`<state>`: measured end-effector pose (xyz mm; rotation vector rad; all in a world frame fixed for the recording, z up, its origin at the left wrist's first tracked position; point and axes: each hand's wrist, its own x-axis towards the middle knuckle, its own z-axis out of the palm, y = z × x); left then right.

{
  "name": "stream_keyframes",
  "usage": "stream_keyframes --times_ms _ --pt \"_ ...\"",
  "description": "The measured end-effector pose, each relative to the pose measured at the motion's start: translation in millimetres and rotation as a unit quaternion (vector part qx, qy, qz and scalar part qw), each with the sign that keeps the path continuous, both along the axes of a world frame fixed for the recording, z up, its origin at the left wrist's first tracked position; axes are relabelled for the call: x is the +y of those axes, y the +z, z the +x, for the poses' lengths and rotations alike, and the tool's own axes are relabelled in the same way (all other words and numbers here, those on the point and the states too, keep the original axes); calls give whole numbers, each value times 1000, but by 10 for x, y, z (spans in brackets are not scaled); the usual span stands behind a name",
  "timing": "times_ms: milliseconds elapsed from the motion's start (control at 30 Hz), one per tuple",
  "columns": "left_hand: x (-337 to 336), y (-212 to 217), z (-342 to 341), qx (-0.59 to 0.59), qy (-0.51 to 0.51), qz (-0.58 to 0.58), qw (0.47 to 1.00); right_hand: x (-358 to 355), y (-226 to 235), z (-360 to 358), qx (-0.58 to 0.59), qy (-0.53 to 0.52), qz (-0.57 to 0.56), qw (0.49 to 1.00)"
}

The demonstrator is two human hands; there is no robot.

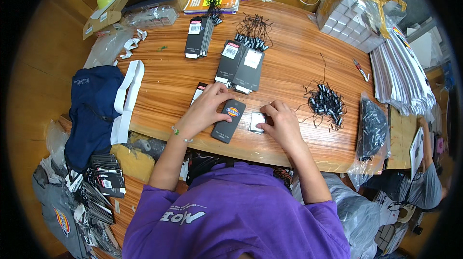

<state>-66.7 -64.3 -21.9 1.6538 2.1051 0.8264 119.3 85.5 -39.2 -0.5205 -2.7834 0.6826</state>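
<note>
My left hand [211, 107] has its thumb on the left edge of a dark grey hang tag [226, 131] with a coloured oval logo, its fingers curled over the top. The tag lies near the table's front edge. To the right, my right hand [283, 126] has thumb and fingers closed at the edge of a small stack of white square cards [255, 123]. Part of another dark tag [198, 91] shows beyond my left hand. Just past my hands lie two overlapping piles of dark hang tags [248, 73] with black strings [254, 27].
A heap of black strings [325, 103] lies right of my hands, with a bag of more strings [372, 131] beyond. Red-handled snips [359, 68] lie near stacked white bags [400, 73]. Another tag pile [198, 37] stands farther back. Navy fabric [94, 109] hangs over the left edge.
</note>
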Motion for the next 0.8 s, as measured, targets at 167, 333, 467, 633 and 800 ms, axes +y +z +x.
stream_keyframes --times_ms 167,333,467,633,800 --pt "-49 -50 -36 -255 53 -1 965 -8 -80 1 54 -17 -56 997" --pt "-85 -110 -26 -401 77 3 913 -34 -82 9 45 -68 -343 936" --pt "-111 74 179 -423 114 26 898 -181 62 91 161 -55 -528 832" --pt "-12 17 582 -492 85 50 865 -367 89 61 185 -73 -291 936" --pt "67 -60 651 -482 92 81 868 -17 57 305 241 -136 -352 894"
